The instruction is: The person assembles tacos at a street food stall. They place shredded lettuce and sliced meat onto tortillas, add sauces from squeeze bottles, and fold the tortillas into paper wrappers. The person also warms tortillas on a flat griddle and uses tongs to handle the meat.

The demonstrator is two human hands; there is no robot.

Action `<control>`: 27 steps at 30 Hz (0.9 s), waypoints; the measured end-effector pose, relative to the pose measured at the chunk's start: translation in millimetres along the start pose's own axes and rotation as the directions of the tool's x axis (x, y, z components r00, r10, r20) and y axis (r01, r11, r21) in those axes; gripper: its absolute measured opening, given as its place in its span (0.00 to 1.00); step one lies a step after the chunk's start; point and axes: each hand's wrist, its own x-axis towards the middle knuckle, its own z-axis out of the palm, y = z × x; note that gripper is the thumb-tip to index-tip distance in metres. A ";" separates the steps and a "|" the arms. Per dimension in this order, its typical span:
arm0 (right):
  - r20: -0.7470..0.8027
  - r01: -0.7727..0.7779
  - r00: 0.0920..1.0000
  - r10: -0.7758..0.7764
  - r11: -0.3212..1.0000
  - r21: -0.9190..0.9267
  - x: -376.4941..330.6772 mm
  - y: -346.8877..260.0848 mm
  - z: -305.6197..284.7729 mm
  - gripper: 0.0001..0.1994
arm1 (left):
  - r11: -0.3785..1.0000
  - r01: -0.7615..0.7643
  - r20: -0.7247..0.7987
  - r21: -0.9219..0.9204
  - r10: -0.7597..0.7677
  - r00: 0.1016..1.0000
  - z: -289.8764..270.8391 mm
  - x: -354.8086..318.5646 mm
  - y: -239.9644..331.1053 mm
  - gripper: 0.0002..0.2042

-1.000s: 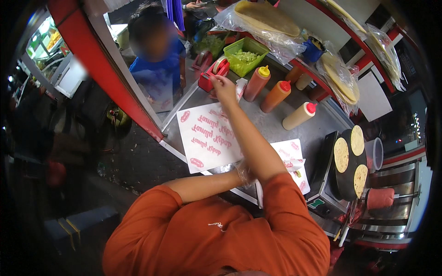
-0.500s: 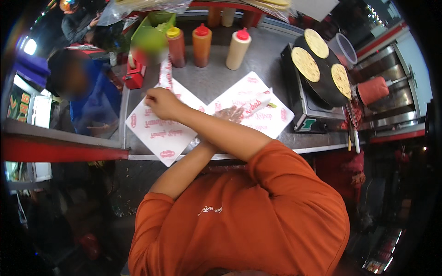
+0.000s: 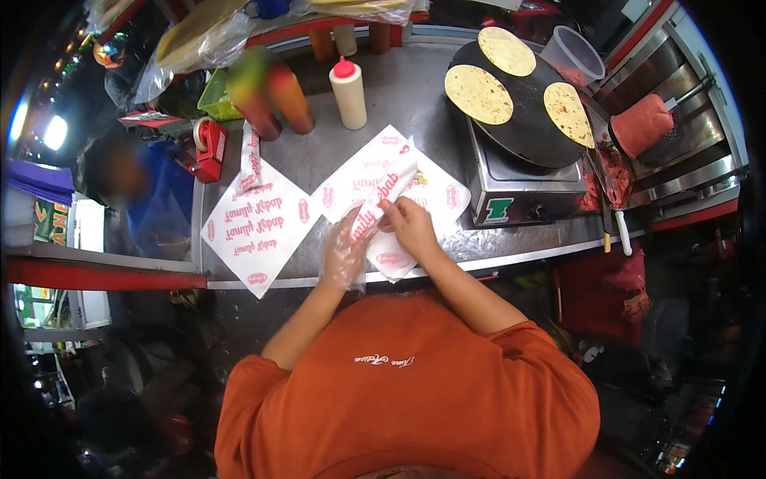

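A wrap rolled in white paper with red print (image 3: 381, 201) lies slanted on another printed sheet (image 3: 435, 195) near the front edge of the steel counter (image 3: 415, 104). My left hand (image 3: 345, 249), in a thin clear plastic glove, holds the roll's lower left side. My right hand (image 3: 408, 226), bare, grips the paper on its right side. A second rolled wrap (image 3: 250, 158) lies at the top of a flat printed sheet (image 3: 257, 223) to the left.
A round black griddle (image 3: 531, 100) with three flatbreads sits on a steel base at right. Sauce bottles (image 3: 349, 92) stand at the back, a red tape dispenser (image 3: 210, 149) at left. A person in blue (image 3: 144, 199) stands beyond the counter's left edge.
My right arm has pulled back from the left sheet, leaving a rolled wrap there. Both hands now fold paper around a wrap on the right sheet. The view has shifted.
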 end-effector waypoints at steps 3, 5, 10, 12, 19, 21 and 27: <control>0.148 -0.026 0.988 -0.035 0.922 0.388 -14.8 -10.4 5.6 0.18 | 0.988 -0.017 -0.120 0.154 0.036 0.992 8.2 -20.4 26.8 0.27; 0.098 0.081 0.986 -0.135 0.900 0.429 -18.4 -18.8 9.3 0.22 | 0.985 -0.020 -0.151 0.170 0.046 0.987 18.3 -30.8 34.6 0.28; 0.036 0.292 0.950 -0.309 0.926 0.240 -14.5 -28.4 3.1 0.23 | 0.875 0.043 -0.262 -0.482 -0.191 0.946 33.7 -28.7 5.3 0.26; 0.090 0.296 0.943 -0.322 0.929 0.220 -16.9 -26.2 -7.4 0.22 | 0.873 0.005 -0.210 -0.488 -0.123 0.970 27.8 -0.9 -20.7 0.26; 0.152 0.475 0.871 -0.468 0.880 -0.016 -49.7 -15.8 -38.4 0.25 | 0.937 0.072 0.123 0.341 -0.120 0.985 54.1 124.4 -20.7 0.40; 0.097 0.469 0.880 -0.465 0.883 -0.022 -54.0 -16.4 -40.1 0.25 | 0.862 -0.078 0.202 0.501 -0.030 0.979 67.9 137.4 -7.2 0.37; -0.001 0.436 0.900 -0.436 0.899 -0.027 -55.3 -18.2 -46.9 0.24 | 0.820 -0.384 0.346 0.424 0.246 0.906 91.2 139.5 -8.2 0.24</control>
